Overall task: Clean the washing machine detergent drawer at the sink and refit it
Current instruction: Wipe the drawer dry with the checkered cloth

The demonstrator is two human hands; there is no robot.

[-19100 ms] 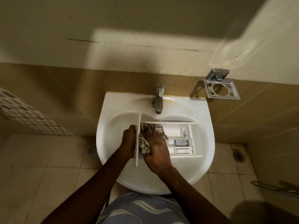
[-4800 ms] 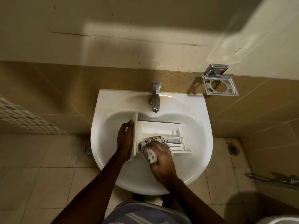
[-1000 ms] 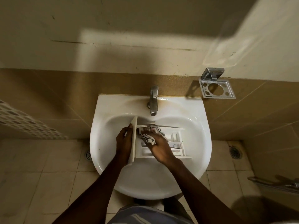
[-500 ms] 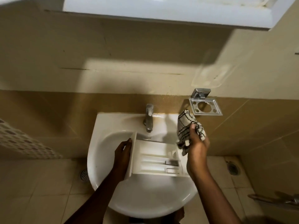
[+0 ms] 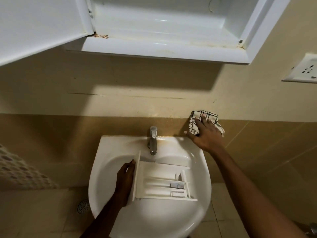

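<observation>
The white detergent drawer (image 5: 154,176) lies in the basin of the white sink (image 5: 103,169), its front panel on the left and its compartments facing up. My left hand (image 5: 124,181) grips that front panel from the left side. My right hand (image 5: 205,136) is stretched out to the wall at the right of the tap (image 5: 153,141). It rests with straight fingers on the black-checked white cloth (image 5: 211,116), which sits against the wall there. Whatever is beneath the cloth is hidden.
A white wall cabinet (image 5: 163,31) hangs above the sink with its door (image 5: 34,23) swung open to the left. A wall socket (image 5: 305,69) is at the far right. A floor drain (image 5: 83,206) lies left of the sink.
My right hand lifted the cloth out of the drawer and carried it up right to the wall. My head tilted up, bringing the cabinet into view. My left hand stayed on the drawer's panel.
</observation>
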